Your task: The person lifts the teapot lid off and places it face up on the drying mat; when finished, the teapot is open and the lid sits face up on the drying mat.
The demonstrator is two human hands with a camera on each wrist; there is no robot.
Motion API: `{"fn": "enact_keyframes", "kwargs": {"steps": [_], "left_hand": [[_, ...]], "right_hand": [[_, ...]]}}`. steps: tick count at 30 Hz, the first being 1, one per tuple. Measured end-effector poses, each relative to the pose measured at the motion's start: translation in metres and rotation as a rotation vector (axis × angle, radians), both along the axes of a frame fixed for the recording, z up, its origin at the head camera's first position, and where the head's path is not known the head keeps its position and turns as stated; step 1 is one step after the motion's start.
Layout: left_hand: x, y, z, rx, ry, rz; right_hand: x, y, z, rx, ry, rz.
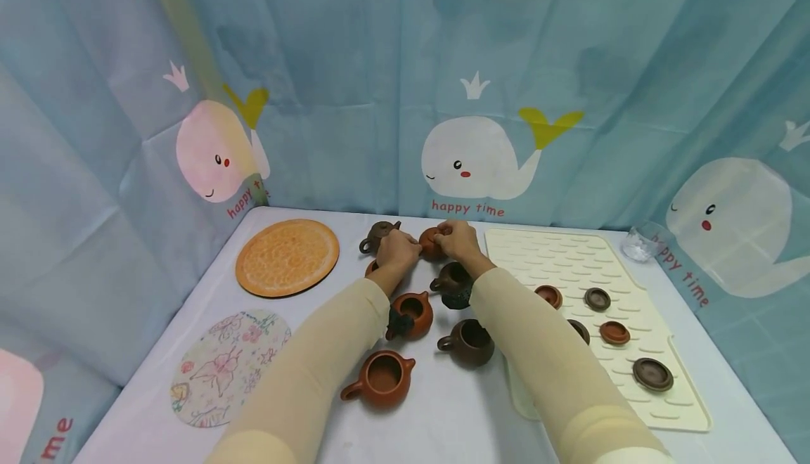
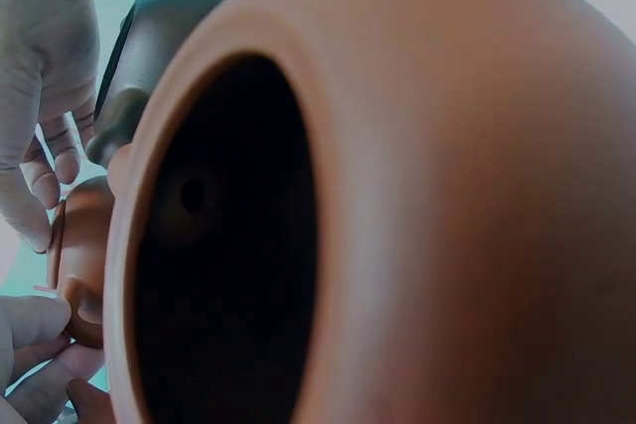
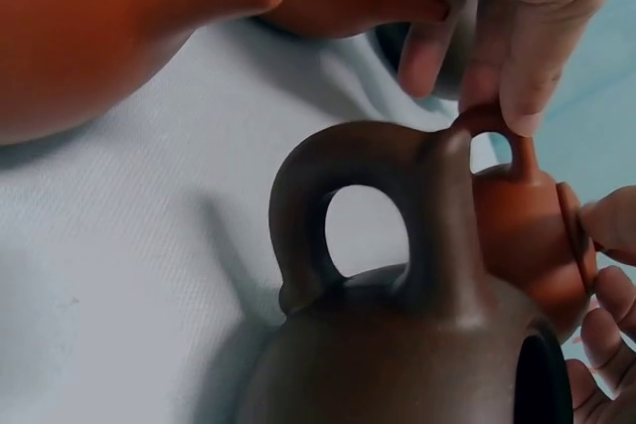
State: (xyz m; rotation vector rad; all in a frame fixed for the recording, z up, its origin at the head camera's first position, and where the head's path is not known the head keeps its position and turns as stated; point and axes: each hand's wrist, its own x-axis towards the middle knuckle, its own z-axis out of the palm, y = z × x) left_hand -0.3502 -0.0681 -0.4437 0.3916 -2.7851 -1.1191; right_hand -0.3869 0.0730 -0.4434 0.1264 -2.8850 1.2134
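A small red-brown clay teapot (image 1: 430, 247) stands at the back of the table between both hands. My left hand (image 1: 399, 249) pinches its looped handle (image 3: 524, 158) with the fingertips. From the right, my right hand (image 1: 460, 240) holds the lid (image 3: 574, 235) at its top; the lid sits at the pot's mouth. Whether it is fully seated I cannot tell. Left of my left hand is a dark teapot (image 1: 382, 230) with its lid on. Another red teapot (image 1: 371, 268) is mostly hidden by the left wrist. Nearer stands an open dark teapot (image 1: 453, 278), partly covered by the right forearm.
Open teapots stand between the forearms: a red one (image 1: 418, 313), a dark one (image 1: 471, 344) and a red one (image 1: 384, 379) in front. Several loose lids (image 1: 614, 332) lie on a cream mat (image 1: 633, 408). Left are an orange round mat (image 1: 287, 256) and a floral mat (image 1: 221, 372); back right, a clear cup (image 1: 640, 242).
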Motion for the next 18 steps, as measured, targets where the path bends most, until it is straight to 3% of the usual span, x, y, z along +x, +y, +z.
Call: {"fn": "enact_keyframes", "kwargs": {"steps": [9, 18], "left_hand": [[-0.0027, 0.0006, -0.001, -0.009, -0.012, 0.004], [-0.0019, 0.0011, -0.0002, -0.006, -0.013, 0.01]], "right_hand": [[-0.0021, 0.0, 0.0003, -0.028, -0.03, -0.019], [-0.0043, 0.0005, -0.0006, -0.01, 0.095, -0.005]]}}
